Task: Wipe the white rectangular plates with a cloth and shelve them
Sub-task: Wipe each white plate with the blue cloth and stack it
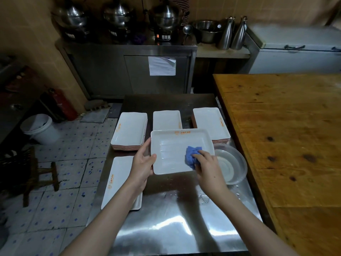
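Note:
My left hand (143, 163) grips the left edge of a white rectangular plate (173, 146), held above the steel table (166, 218). Bunched in my right hand (206, 167) is a blue cloth (191, 156), pressed onto the plate's right inner side. Behind it stand three stacks of white plates: a left stack (129, 130), a middle stack (166, 120) and a right stack (210, 122). Another white plate (118, 180) lies at the table's left edge, partly under my left forearm.
A clear bowl of water (230, 163) sits just right of the held plate. A wooden table (286, 135) borders the right side. A steel cabinet (129, 71) with cookers stands behind. On the tiled floor to the left are a white bucket (40, 128) and a wooden stool (40, 172).

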{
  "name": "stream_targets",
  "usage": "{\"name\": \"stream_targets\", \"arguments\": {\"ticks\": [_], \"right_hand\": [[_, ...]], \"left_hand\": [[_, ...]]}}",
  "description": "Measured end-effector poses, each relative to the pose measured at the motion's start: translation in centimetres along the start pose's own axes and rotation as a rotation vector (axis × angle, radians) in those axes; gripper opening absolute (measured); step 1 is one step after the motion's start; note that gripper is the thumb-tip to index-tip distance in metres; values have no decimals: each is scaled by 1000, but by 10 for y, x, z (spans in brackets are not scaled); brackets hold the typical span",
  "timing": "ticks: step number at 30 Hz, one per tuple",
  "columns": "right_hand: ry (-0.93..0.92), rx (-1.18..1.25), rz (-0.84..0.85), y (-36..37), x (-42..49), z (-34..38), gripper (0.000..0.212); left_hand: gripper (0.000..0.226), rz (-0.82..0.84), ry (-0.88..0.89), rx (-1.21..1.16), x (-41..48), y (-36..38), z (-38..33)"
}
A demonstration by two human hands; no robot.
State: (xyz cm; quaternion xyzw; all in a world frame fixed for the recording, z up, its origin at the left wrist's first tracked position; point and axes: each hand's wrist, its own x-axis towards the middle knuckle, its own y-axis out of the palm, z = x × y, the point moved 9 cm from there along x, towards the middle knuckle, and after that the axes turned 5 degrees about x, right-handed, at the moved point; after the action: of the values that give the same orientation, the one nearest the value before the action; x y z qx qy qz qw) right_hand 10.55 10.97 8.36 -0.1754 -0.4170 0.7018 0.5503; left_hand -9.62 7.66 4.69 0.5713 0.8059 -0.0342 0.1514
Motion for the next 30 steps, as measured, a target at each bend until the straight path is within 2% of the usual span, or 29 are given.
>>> {"name": "stream_targets", "arguments": {"ticks": [6, 10, 20, 30], "right_hand": [[-170, 16, 128, 34, -4, 56, 34], [-230, 10, 175, 41, -3, 63, 30], [-112, -51, 151, 25, 17, 9, 25], [-177, 43, 85, 39, 51, 59, 30]], "left_hand": [[53, 25, 21, 15, 0, 14, 2], [52, -14, 36, 50, -3, 4, 3], [57, -129, -2, 16, -26, -47, 0], [55, -26, 25, 23, -37, -26, -5]]}}
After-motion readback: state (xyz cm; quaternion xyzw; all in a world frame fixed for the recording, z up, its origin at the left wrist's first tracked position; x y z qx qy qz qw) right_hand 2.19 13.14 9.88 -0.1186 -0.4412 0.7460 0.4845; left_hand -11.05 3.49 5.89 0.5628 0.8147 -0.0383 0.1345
